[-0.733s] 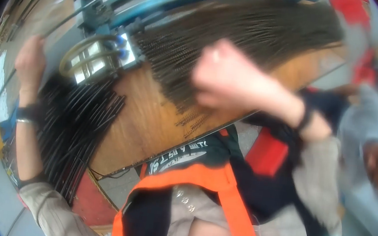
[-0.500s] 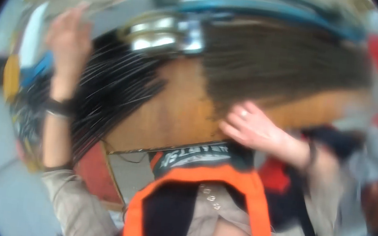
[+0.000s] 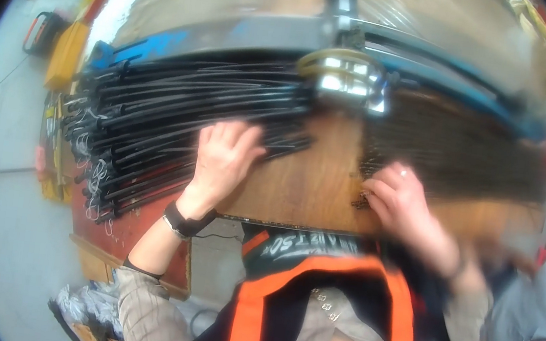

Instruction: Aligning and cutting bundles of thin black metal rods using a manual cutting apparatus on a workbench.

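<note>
My left hand (image 3: 223,157) is over the near right edge of a spread of long black rods (image 3: 179,101). Its fingers are apart and slightly bent, with no object visible in them. Several rods end at the left in black fittings with thin pale loops. My right hand (image 3: 400,198) is at the left ends of a thick pile of thin dark brown rods (image 3: 459,149). Its fingers are curled together at the rod ends, and what they pinch, if anything, is hidden. Between the two piles, at the back, stands a shiny metal fixture (image 3: 345,80) with a yellowish rim.
Both piles lie on a wooden tabletop (image 3: 302,181). A blue rail (image 3: 436,61) runs behind the brown rods. A red surface (image 3: 140,250) is under the black rods' left ends. At the right, another person in pale clothing (image 3: 525,310) is close by.
The view has swung, so the bench appears further right and lower. My left hand has come from the far left toward the middle, closer to me. My right hand remains by the brown rod ends.
</note>
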Motion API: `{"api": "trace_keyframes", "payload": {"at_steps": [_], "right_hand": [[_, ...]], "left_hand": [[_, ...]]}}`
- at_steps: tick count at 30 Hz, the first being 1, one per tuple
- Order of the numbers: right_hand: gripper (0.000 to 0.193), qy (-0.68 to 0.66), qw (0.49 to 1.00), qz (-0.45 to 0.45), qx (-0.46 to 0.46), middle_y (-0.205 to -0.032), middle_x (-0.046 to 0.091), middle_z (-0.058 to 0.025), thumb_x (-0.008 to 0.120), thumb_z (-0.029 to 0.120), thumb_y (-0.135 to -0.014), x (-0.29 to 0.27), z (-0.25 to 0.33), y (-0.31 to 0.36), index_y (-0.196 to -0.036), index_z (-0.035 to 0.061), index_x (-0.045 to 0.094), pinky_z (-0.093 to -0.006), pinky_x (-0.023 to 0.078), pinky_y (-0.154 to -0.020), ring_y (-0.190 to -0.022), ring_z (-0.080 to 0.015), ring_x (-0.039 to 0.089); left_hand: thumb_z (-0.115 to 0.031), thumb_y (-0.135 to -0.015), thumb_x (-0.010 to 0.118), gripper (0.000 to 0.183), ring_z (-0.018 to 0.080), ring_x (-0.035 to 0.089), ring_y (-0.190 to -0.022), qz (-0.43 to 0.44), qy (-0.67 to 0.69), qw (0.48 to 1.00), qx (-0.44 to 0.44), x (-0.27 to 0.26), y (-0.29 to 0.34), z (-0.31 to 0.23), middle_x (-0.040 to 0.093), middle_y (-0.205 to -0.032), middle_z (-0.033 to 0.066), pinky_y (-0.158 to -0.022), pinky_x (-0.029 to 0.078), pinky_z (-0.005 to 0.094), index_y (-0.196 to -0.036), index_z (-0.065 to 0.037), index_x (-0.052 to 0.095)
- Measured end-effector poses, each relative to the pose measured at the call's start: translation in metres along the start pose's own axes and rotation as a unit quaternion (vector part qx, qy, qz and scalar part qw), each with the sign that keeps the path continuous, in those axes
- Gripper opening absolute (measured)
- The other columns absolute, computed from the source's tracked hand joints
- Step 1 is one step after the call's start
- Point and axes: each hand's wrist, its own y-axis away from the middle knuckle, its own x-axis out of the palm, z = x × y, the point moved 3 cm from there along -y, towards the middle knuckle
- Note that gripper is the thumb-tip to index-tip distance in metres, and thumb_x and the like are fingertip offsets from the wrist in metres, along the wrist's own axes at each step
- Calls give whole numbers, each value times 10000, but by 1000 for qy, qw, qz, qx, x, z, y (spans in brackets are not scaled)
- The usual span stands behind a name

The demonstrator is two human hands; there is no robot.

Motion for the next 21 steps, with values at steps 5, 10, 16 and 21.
{"api": "trace_keyframes", "payload": {"at_steps": [5,10,16,21], "right_hand": [[165,-106,988,-28,107,-804,658,-98,691,202,-877,6,-9,-20,-990,82,679,-409,528,-643,-742,-306,662],[247,-316,888,-54,329,-939,726,-114,605,277,-970,2,-39,-36,-1110,89,682,-388,556,-742,-858,-286,711],[276,-304,921,-45,241,-962,731,-88,593,319,-976,12,-35,-38,-1109,108,711,-389,542,-775,-852,-288,696],[219,-277,933,-143,179,-946,730,-76,635,287,-944,16,-34,-16,-1041,117,735,-383,522,-775,-856,-276,672]], "left_hand": [[-98,-827,699,161,264,556,-934,11,-5,999,30,18,-39,-4,573,-950,92,-795,438,366,-958,-61,613],[-20,-829,648,135,293,564,-827,35,67,996,51,5,-31,12,546,-862,109,-694,478,387,-944,-43,580],[-10,-830,647,256,264,560,-691,97,111,984,100,-42,-21,-12,513,-766,103,-554,477,369,-1084,-30,618],[-21,-838,658,324,269,559,-664,104,114,982,111,-48,-27,-33,511,-750,104,-528,471,378,-1161,-33,630]]}}
